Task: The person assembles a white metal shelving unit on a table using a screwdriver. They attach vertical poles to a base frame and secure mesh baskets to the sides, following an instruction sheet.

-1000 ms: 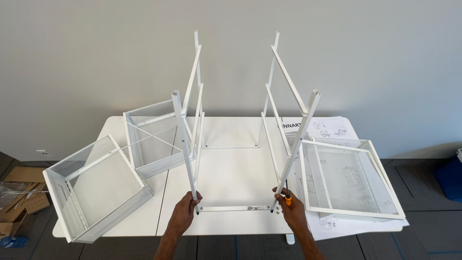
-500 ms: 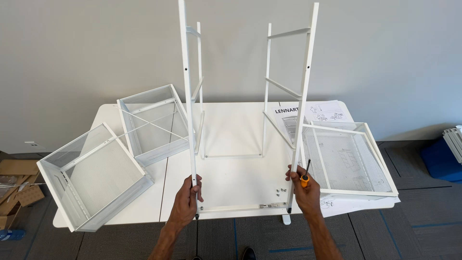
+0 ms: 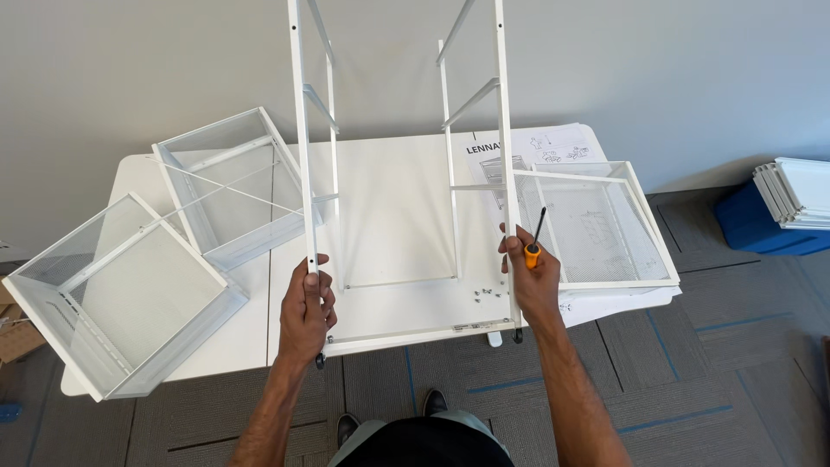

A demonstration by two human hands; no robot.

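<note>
Left grip: left hand (image 3: 307, 311) clenched round the near-left post of the white metal frame (image 3: 398, 173), low down, just above the bottom crossbar.
Right grip: right hand (image 3: 529, 281) clenched round the near-right post at about the same height; an orange-handled screwdriver (image 3: 535, 238) is pinched against the post in the same hand, its dark shaft pointing up and away.
Frame position: upright at the near edge of the worktop (image 3: 389, 199), posts running out of the top of the view; its near bottom crossbar lies along the worktop edge.
Change: a second ago the frame leaned away with its posts splayed outward; now the posts stand nearly vertical and parallel, and both hands sit higher on them. By this reading the frame is being raised onto its base.
Left of frame: two white mesh baskets, one (image 3: 229, 186) on the worktop beside the posts, one (image 3: 121, 294) overhanging the left edge.
Right of frame: a third mesh basket (image 3: 596, 225) lying on an instruction sheet (image 3: 540, 147).
Near right post: small loose screws (image 3: 486, 294) on the worktop.
Floor: grey carpet tiles (image 3: 692, 346).
</note>
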